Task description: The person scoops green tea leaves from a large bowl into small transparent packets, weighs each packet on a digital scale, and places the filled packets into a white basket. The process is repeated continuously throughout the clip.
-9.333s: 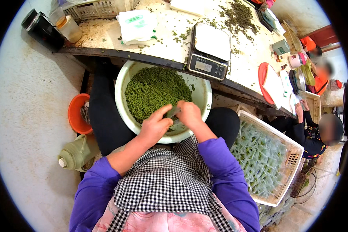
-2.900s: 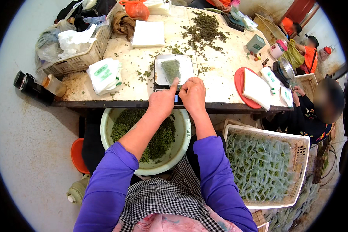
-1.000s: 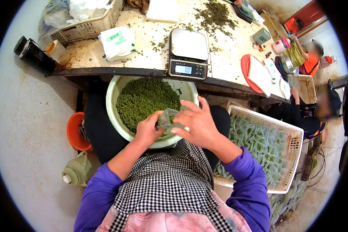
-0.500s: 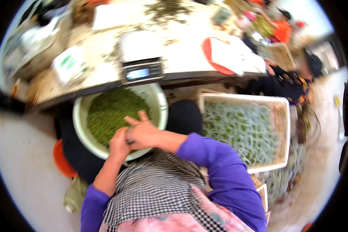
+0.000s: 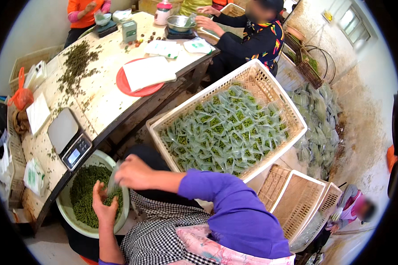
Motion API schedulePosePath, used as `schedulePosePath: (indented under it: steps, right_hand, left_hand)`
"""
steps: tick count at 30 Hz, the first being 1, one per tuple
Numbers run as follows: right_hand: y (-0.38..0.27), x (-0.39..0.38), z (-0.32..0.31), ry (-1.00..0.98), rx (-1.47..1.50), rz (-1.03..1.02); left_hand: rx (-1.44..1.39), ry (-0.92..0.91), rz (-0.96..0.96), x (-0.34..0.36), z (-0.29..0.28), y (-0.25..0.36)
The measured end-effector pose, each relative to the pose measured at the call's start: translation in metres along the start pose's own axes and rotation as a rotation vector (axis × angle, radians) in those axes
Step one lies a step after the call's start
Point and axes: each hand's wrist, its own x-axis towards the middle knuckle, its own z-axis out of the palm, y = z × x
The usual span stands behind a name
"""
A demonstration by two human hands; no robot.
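Clear bag (image 5: 114, 179) pinched by the pale basin (image 5: 102, 160)

My right hand (image 5: 135, 172) holds it, lower left; my left hand (image 5: 104, 207), fingers parted, looks empty beside it. If my pinch loosens, it could drop; whether it's sealed, I can't tell. The basin holds loose green pieces (image 5: 86, 194). Centre frame, the cream crate (image 5: 276, 95) is crowded with filled bags (image 5: 225, 132).

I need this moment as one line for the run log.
left hand: open, above basin | right hand: holding plastic bag | large crate: many bagged green pieces | scale: on table
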Motion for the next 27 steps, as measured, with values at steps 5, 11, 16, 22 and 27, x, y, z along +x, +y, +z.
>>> schedulePosePath:
  steps: [5,11,16,22,27]
  right_hand:
    - [0.103,-0.073,-0.183,0.598,-0.537,0.268]
    - [0.197,-0.241,-0.374,0.774,-1.354,0.934]
    - [0.227,-0.323,-0.383,0.108,-1.091,1.546]
    - [0.239,-0.304,-0.383,-0.105,-1.148,1.635]
    - [0.168,-0.229,-0.349,0.417,-1.453,1.209]
  left_hand:
    - [0.101,0.072,0.001,0.027,-0.001,-0.020]
    - [0.172,0.069,-0.002,0.040,0.006,-0.034]
    - [0.181,0.021,-0.041,0.041,0.016,-0.041]
    - [0.165,0.095,-0.057,0.034,0.005,-0.032]
    - [0.388,0.327,0.078,0.039,-0.035,-0.029]
